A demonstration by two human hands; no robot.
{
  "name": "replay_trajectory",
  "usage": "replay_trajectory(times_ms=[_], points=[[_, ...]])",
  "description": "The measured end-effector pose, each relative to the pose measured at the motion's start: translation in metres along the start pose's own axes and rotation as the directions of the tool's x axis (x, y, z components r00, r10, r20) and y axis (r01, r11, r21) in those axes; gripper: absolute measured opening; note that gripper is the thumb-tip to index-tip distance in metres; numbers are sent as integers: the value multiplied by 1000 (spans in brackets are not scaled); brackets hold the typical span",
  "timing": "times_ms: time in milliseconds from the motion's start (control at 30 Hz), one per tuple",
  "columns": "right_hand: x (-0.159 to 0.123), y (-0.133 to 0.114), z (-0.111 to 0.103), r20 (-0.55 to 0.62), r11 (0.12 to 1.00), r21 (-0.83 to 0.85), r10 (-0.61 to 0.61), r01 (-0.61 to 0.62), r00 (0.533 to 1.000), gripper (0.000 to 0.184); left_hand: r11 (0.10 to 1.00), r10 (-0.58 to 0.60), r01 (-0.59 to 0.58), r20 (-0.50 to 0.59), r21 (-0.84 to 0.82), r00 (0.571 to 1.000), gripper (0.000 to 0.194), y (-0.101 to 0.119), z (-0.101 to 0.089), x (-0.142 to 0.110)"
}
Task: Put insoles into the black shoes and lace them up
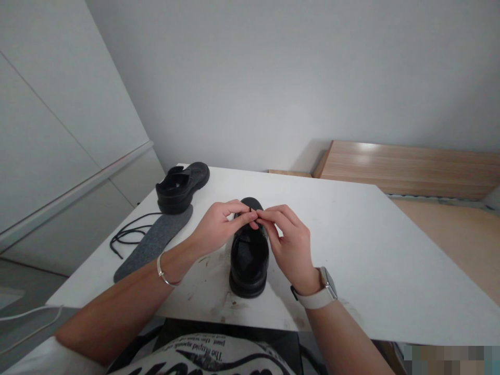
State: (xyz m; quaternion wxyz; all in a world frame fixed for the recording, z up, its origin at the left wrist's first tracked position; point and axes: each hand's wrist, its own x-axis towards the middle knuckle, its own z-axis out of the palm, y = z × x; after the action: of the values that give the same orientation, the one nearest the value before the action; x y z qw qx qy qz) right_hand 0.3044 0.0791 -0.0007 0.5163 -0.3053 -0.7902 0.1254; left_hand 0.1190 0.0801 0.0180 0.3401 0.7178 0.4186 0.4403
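Note:
A black shoe (250, 260) rests upright on the white table in front of me, heel toward me and toe pointing away. Above its lacing area, my left hand (226, 221) and my right hand (287, 232) meet at the fingertips. Both are closed in a pinch. A small dark bit of what looks like a black shoelace (250, 209) shows between the fingers; the rest is hidden by them and blends into the shoe.
A second black shoe (175, 190) stands at the table's back left, with a grey insole (156, 242) and a loose black lace (130, 232) near it. The white table (351, 250) has dark smudges near its front edge. Behind it at right is a wooden board (410, 169).

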Motion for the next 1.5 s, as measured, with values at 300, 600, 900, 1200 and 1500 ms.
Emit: replay_trajectory(times_ms=[300, 600, 900, 1200, 1500], points=[[-8, 1, -7, -126, 970, 223, 128, -98, 984, 11, 978, -142, 159, 130, -136, 981, 22, -17, -3, 4], [-14, 3, -10, 183, 916, 271, 252, -295, 950, 11, 993, -109, 114, 163, -18, 981, 12, -11, -5, 4], [-1, 10, 8, 204, 879, 241, 368, -411, 907, 17, 629, 424, -483, 252, 609, 870, 12, 5, 5, -3], [4, 28, 7, 383, 739, 372, 429, -562, 818, 19, 367, 545, -552, 308, 749, 780, 14, -8, 14, 2], [23, 35, -4, 536, 659, 408, 388, -632, 750, 24, 365, 626, -580, 269, 729, 732, 10, -13, 9, -2]])
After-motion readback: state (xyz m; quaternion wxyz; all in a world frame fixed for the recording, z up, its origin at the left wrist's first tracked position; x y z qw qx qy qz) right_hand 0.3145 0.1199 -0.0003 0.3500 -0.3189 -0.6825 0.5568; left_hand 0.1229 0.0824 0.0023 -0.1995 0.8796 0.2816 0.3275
